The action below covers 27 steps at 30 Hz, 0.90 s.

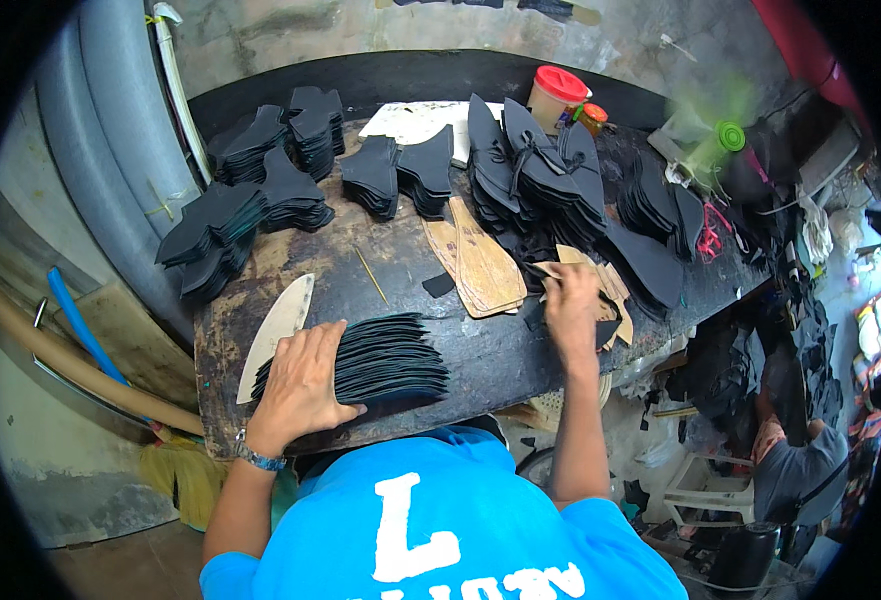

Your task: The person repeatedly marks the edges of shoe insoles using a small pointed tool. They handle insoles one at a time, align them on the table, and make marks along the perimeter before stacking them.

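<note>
I note a dark, worn table (pixel 520 350) set against a stained grey wall, its top scuffed and patchy. At 7 o'clock the left hand (pixel 300 385) lies flat, fingers spread wide, pressing on a fanned stack of black cut pieces (pixel 390 358) near the table's front edge; it grips nothing. A pale pointed template (pixel 280 325) lies just beside that hand at 9 o'clock. At 3 o'clock of the stack the right hand (pixel 572 305) rests on tan card pieces (pixel 610 290), fingers narrow; I cannot tell whether they pinch one. A pile of tan patterns (pixel 480 265) lies between the hands, toward 12. Further black stacks (pixel 260 200) crowd the far edge, with a red-lidded jar (pixel 557 95) at 1 o'clock. Blue pipe (pixel 80 325) leans at 9 o'clock.
</note>
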Available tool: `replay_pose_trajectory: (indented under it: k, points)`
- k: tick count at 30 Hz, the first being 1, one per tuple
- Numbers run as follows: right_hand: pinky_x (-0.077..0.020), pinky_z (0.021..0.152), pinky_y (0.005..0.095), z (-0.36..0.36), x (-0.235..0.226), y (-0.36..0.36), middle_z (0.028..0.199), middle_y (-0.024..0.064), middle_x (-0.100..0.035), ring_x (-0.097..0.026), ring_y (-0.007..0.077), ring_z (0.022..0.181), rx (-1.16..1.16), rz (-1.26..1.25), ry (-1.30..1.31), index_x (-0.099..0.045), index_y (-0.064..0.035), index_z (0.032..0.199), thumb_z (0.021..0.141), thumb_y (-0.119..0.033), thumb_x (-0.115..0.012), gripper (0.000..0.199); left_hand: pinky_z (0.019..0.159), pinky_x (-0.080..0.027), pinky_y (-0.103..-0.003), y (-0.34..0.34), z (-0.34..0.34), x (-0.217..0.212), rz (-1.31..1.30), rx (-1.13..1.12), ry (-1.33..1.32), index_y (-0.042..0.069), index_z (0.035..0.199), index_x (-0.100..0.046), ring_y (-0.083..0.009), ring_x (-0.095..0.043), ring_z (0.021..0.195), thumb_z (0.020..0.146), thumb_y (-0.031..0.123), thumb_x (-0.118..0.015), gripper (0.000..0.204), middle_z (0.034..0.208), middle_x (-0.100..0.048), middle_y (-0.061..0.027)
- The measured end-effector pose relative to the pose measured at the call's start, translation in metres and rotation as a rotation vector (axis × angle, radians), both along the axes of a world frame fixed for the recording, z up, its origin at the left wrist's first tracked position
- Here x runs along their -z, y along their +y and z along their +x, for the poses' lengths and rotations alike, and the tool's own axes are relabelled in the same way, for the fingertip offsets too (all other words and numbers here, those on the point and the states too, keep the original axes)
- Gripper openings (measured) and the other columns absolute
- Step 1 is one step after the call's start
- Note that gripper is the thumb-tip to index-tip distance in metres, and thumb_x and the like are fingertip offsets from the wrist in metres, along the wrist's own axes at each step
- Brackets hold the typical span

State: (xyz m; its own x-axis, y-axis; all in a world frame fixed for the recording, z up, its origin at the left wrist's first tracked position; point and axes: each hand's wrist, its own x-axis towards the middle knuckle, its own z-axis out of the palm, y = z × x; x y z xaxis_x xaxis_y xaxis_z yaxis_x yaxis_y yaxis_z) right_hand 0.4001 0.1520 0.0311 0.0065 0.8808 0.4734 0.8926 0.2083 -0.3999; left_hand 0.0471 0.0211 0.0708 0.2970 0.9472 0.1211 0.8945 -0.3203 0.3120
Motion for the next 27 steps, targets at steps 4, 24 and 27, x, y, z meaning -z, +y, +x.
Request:
replay_pose_trajectory:
  k: [4,24,27]
  points:
    - [-0.0427,0.094,0.0446,0.032,-0.001,0.018,0.114,0.0131,-0.055,-0.051,0.0346,0.109,0.043,-0.023,-0.289,-0.067,-0.0068,0.104,0.083,-0.012,-0.070,0.023,0.097,-0.038,-0.043,0.001,-0.004,0.003,-0.015,-0.012,-0.036,-0.004,0.141,-0.041,-0.0342,-0.053,0.110,0.049,0.037,-0.091,0.112,0.125,-0.055,-0.0195]
    - [-0.0509,0.059,0.0313,-0.132,-0.165,0.010,0.075,0.0072,-0.064,-0.061,0.0145,0.062,-0.827,-0.388,0.151,-0.065,0.0030,0.105,0.094,-0.014,-0.058,0.022,0.105,-0.045,-0.052,-0.057,-0.020,0.011,-0.262,-0.241,-2.113,0.002,0.147,-0.037,-0.0347,-0.055,0.122,0.081,0.066,-0.064,0.097,0.141,-0.050,-0.0196]
    - [-0.0495,0.059,0.0326,-0.184,-0.129,-0.045,0.071,0.0074,-0.061,-0.058,0.0132,0.060,-1.228,-0.676,0.237,-0.061,0.0028,0.115,0.099,-0.016,-0.056,0.025,0.099,-0.049,-0.055,-0.059,-0.016,0.013,-0.300,-0.101,-2.253,0.003,0.148,-0.036,-0.0357,-0.055,0.120,0.091,0.058,-0.056,0.082,0.147,-0.041,-0.0223]
